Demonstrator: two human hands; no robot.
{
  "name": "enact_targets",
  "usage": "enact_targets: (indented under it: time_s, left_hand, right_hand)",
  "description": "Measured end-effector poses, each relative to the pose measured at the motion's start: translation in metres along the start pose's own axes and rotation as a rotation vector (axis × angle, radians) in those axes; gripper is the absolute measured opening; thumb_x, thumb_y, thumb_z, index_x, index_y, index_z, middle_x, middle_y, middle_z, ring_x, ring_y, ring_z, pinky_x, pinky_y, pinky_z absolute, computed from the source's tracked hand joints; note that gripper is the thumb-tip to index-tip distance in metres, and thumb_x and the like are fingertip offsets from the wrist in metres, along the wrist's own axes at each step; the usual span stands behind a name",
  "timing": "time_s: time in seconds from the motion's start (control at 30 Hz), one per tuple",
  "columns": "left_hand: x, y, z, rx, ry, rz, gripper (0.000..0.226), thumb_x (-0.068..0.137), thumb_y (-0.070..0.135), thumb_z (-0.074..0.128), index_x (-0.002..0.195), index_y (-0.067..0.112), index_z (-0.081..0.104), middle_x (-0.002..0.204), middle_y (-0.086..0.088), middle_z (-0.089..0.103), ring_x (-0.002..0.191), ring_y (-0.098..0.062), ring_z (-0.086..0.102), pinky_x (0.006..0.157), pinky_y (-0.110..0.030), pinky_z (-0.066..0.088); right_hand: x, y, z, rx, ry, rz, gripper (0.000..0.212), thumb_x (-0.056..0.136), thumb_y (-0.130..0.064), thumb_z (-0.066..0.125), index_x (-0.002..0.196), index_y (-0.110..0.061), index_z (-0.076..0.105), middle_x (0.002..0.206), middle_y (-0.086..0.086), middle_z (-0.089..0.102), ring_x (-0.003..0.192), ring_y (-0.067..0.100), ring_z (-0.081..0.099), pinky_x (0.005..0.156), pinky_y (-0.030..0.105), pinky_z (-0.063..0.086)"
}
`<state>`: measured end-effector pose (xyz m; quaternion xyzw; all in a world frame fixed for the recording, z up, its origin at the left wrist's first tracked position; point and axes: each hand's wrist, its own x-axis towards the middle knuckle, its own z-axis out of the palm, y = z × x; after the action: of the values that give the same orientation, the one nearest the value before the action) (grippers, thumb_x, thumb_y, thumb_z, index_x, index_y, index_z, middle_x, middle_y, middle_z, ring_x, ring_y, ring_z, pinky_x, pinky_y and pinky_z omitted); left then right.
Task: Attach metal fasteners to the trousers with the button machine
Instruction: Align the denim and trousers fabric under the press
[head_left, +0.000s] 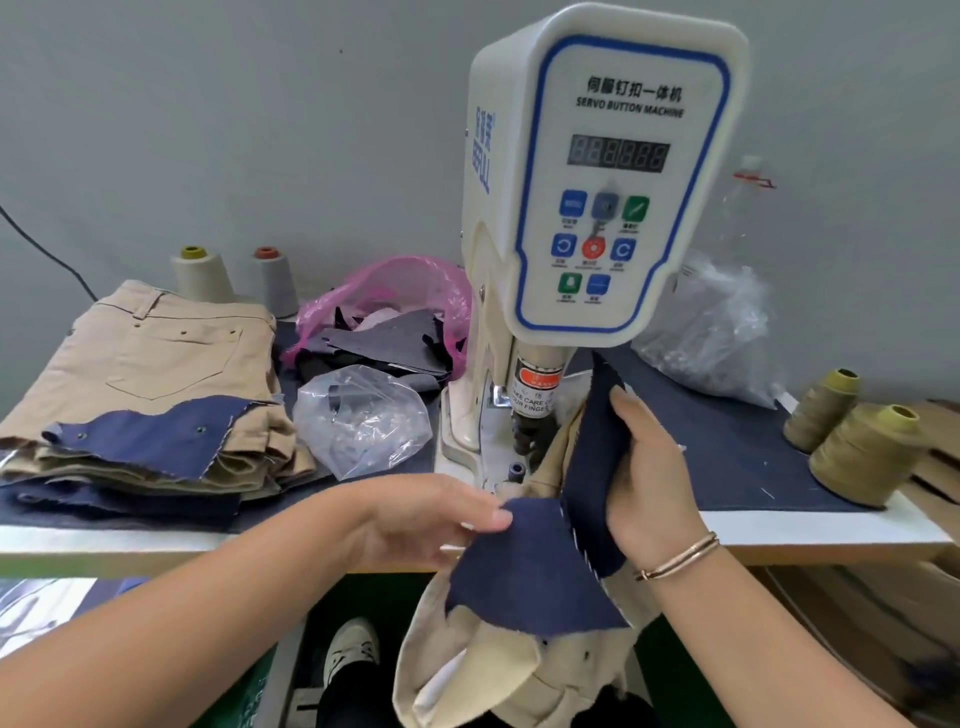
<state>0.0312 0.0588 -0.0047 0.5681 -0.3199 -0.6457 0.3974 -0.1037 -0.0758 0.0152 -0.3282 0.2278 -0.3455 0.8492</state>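
The white servo button machine (597, 182) stands at the middle of the table, its dark press head (524, 431) low above the base. Beige trousers with a navy lining panel (524, 577) hang from the machine's base over the table's front edge. My left hand (426, 519) pinches the navy panel's left corner just in front of the press. My right hand (649, 478) grips the upright fold of navy fabric to the right of the press head. A clear bag of metal fasteners (363, 415) lies left of the machine.
A stack of beige trousers (145, 374) with navy pieces fills the table's left. Behind sit two thread cones (197, 275), a pink bag of dark scraps (384, 317) and a clear bag (711, 332). Two olive thread cones (867, 452) stand right. My shoe (348, 654) shows below.
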Motion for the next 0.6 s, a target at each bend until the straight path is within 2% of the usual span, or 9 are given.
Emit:
enact_targets:
  time_s: [0.1,0.17,0.27,0.3,0.37,0.43,0.47,0.53,0.6]
  left_hand:
    - [0.003,0.007,-0.001,-0.13,0.203,0.051,0.009,0.093,0.017,0.055,0.095,0.016,0.064,0.095,0.0,0.064,0.086,-0.013,0.058,0.079,-0.028,0.045]
    - [0.003,0.012,0.0,-0.105,0.195,0.047,0.01,0.093,0.018,0.055,0.092,0.016,0.064,0.093,0.0,0.065,0.084,-0.013,0.059,0.076,-0.027,0.046]
    - [0.002,0.017,-0.001,-0.016,0.212,0.096,0.011,0.092,0.017,0.057,0.086,0.012,0.064,0.089,-0.008,0.062,0.077,-0.017,0.056,0.071,-0.027,0.042]
    - [0.0,0.019,-0.003,0.018,0.243,0.122,0.011,0.091,0.017,0.058,0.088,0.009,0.065,0.091,-0.012,0.06,0.079,-0.02,0.054,0.071,-0.027,0.041]
    - [-0.005,0.025,-0.01,0.072,0.279,0.17,0.017,0.09,0.016,0.06,0.095,0.001,0.066,0.094,-0.018,0.059,0.084,-0.025,0.052,0.073,-0.029,0.041]
    - [-0.01,0.031,-0.016,0.122,0.268,0.187,0.022,0.09,0.017,0.062,0.098,-0.003,0.068,0.099,-0.017,0.067,0.088,-0.027,0.059,0.08,-0.031,0.046]
    - [-0.012,0.034,-0.016,0.16,0.245,0.189,0.021,0.089,0.017,0.063,0.097,0.0,0.071,0.101,-0.015,0.07,0.09,-0.024,0.064,0.083,-0.031,0.05]
    - [-0.011,0.039,-0.009,0.25,0.183,0.191,0.013,0.089,0.015,0.064,0.089,0.011,0.076,0.096,-0.008,0.073,0.089,-0.015,0.068,0.08,-0.024,0.051]
    - [-0.009,0.044,-0.001,0.307,0.14,0.204,0.013,0.088,0.011,0.065,0.084,0.014,0.077,0.091,-0.002,0.074,0.088,-0.01,0.068,0.078,-0.019,0.049]
  right_hand:
    - [0.002,-0.006,-0.01,-0.026,-0.036,-0.015,0.028,0.09,-0.026,0.055,0.112,-0.01,0.06,0.1,0.017,0.06,0.091,0.03,0.059,0.086,0.041,0.047]
    - [0.004,-0.007,-0.017,-0.043,-0.029,-0.032,0.03,0.09,-0.026,0.057,0.114,-0.011,0.064,0.104,0.012,0.067,0.098,0.027,0.063,0.087,0.037,0.052]
    - [0.008,-0.012,-0.026,-0.124,0.033,-0.011,0.037,0.088,-0.026,0.059,0.117,-0.004,0.064,0.113,0.015,0.066,0.107,0.031,0.062,0.097,0.042,0.048]
    - [0.009,-0.017,-0.029,-0.24,0.077,-0.026,0.03,0.088,-0.025,0.059,0.109,-0.005,0.067,0.108,0.014,0.068,0.103,0.031,0.063,0.092,0.041,0.05]
    - [0.011,-0.026,-0.038,-0.68,0.173,-0.147,0.01,0.091,-0.022,0.058,0.091,-0.015,0.065,0.096,0.007,0.068,0.089,0.023,0.063,0.073,0.03,0.049]
    - [0.009,-0.03,-0.048,-1.046,0.22,-0.365,0.008,0.092,-0.015,0.057,0.095,-0.022,0.059,0.099,0.0,0.064,0.087,0.012,0.059,0.07,0.021,0.044]
    - [0.005,-0.029,-0.047,-1.102,0.178,-0.504,0.012,0.091,-0.013,0.057,0.096,-0.025,0.057,0.099,-0.005,0.062,0.09,0.008,0.057,0.073,0.019,0.044]
    - [-0.006,-0.024,-0.039,-1.102,-0.049,-0.701,0.016,0.09,-0.016,0.059,0.095,-0.031,0.057,0.099,-0.012,0.061,0.094,0.001,0.057,0.08,0.014,0.043]
    - [-0.016,-0.016,-0.025,-1.1,-0.418,-0.567,0.023,0.087,-0.022,0.056,0.108,-0.033,0.055,0.108,-0.016,0.062,0.106,-0.003,0.056,0.089,0.01,0.04]
